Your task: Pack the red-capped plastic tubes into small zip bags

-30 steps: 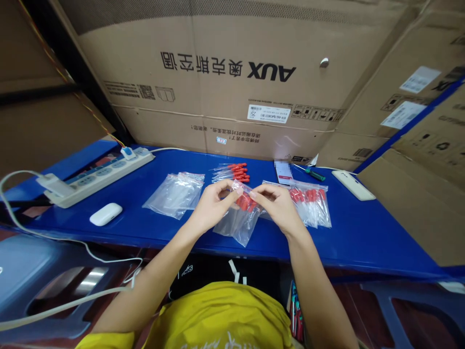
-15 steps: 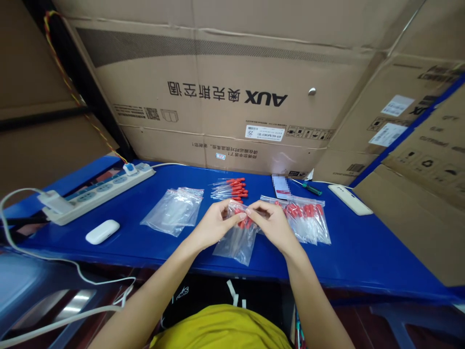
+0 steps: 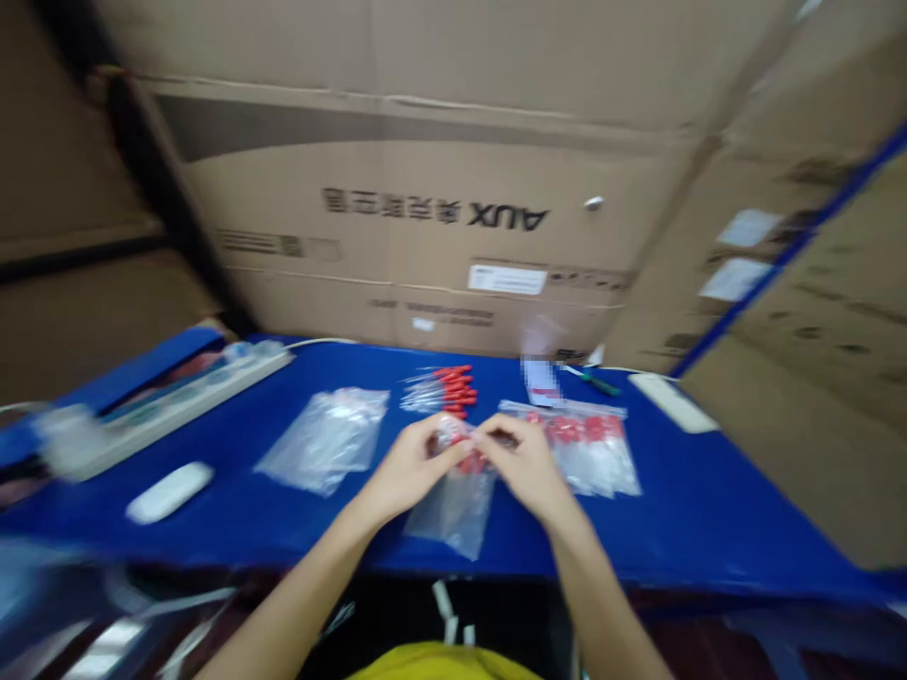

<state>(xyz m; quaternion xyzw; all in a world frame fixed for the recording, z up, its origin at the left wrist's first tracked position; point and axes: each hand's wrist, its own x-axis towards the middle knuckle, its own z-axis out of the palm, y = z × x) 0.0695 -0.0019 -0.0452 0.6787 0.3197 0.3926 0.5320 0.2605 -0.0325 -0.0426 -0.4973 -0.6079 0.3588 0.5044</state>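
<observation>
Both my hands meet over the blue table (image 3: 694, 510), pinching the top of a small clear zip bag (image 3: 453, 501) with red-capped pieces inside. My left hand (image 3: 407, 467) grips its left top corner and my right hand (image 3: 521, 467) grips the right top corner, fingers closed on the plastic. The bag hangs down toward the table's front edge. The picture is smeared by motion.
A pile of empty clear bags (image 3: 322, 439) lies to the left, loose red-capped pieces (image 3: 446, 389) behind my hands, and filled bags (image 3: 585, 444) to the right. A power strip (image 3: 162, 411) and a white case (image 3: 168, 491) sit at far left. Cardboard boxes (image 3: 439, 217) wall the back.
My hands have drawn closer together along the top of the bag. The camera has tilted upward, so the table sits lower in view, and the picture has blurred.
</observation>
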